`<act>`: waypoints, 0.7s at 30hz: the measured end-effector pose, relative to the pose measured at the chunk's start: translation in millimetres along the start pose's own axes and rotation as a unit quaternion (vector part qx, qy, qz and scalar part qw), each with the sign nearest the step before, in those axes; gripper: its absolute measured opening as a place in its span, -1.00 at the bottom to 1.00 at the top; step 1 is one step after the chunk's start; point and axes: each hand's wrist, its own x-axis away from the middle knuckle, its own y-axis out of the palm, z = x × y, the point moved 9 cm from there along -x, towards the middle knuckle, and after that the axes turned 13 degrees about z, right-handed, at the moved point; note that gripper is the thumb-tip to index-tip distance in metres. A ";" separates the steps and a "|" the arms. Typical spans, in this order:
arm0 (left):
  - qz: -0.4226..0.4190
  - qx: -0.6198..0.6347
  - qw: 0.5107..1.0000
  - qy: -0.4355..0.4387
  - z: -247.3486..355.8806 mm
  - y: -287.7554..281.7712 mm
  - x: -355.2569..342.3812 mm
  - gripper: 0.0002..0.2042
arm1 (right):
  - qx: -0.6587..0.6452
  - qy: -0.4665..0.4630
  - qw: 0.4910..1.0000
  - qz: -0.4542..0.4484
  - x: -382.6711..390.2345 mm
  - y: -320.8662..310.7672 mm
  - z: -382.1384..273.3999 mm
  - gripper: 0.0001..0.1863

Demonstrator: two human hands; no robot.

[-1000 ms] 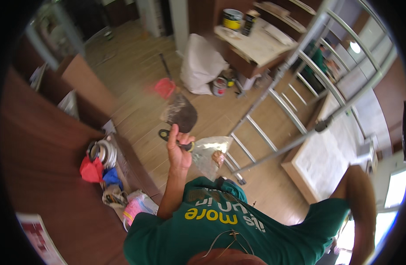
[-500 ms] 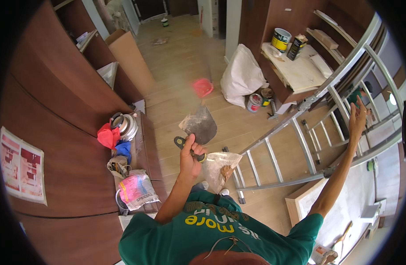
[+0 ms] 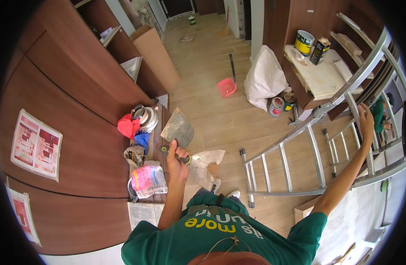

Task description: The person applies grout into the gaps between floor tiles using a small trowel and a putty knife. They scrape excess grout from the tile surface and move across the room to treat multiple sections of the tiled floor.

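Note:
My left hand (image 3: 178, 164) is closed round the dark, yellow-ringed handle of a putty knife (image 3: 198, 164). Its broad blade is smeared with plaster and carries a brown patch. A second flat blade (image 3: 178, 128), grey and crusted, juts forward from the same hand; whether it has its own handle is hidden by my fingers. Out to the right, my right arm is stretched to an aluminium ladder (image 3: 315, 154). My right hand (image 3: 366, 121) is at one of its upper rungs, the fingers bent over it.
A red dustpan (image 3: 227, 87) lies on the floor ahead, beside a white sack (image 3: 265, 77) and paint cans (image 3: 276, 106). Bags and tape rolls (image 3: 145, 119) crowd a low ledge at left. Behind the ladder shows green clothing (image 3: 379, 115), possibly a person or a reflection. Cans (image 3: 304, 43) stand on a desk.
The view has swung left, so the room sits further right in the picture. My right hand, spread before, now bends onto the ladder. Both blades stay in my left hand.

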 end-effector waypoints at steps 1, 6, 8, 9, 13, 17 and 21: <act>-0.002 0.003 1.000 -0.003 -3.2 1.4 -1.4 -0.86 | 0.008 0.004 1.000 -0.005 1.2 1.3 -1.6 -0.50; -0.014 0.008 1.000 -0.024 -22.2 16.3 0.5 -0.85 | 0.002 -0.019 1.000 0.001 3.5 -0.9 -7.4 -0.51; -0.014 0.002 1.000 -0.020 -25.7 22.0 3.4 -0.85 | 0.002 -0.021 1.000 0.008 6.8 -1.6 -15.4 -0.50; -0.014 0.002 1.000 -0.025 -29.0 24.9 6.4 -0.85 | 0.002 -0.022 1.000 0.011 8.8 -2.8 -19.9 -0.49; -0.029 -0.002 0.999 -0.033 -35.7 31.4 7.4 -0.84 | 0.005 -0.018 1.000 0.018 12.4 -9.1 -29.7 -0.52; -0.033 -0.009 0.999 -0.023 -34.6 34.2 9.3 -0.81 | -0.028 -0.019 0.999 0.016 8.5 -5.5 -19.5 -0.53; -0.027 -0.017 0.999 -0.007 -28.7 34.9 10.0 -0.81 | -0.035 -0.006 0.999 0.015 6.8 -2.2 -10.9 -0.54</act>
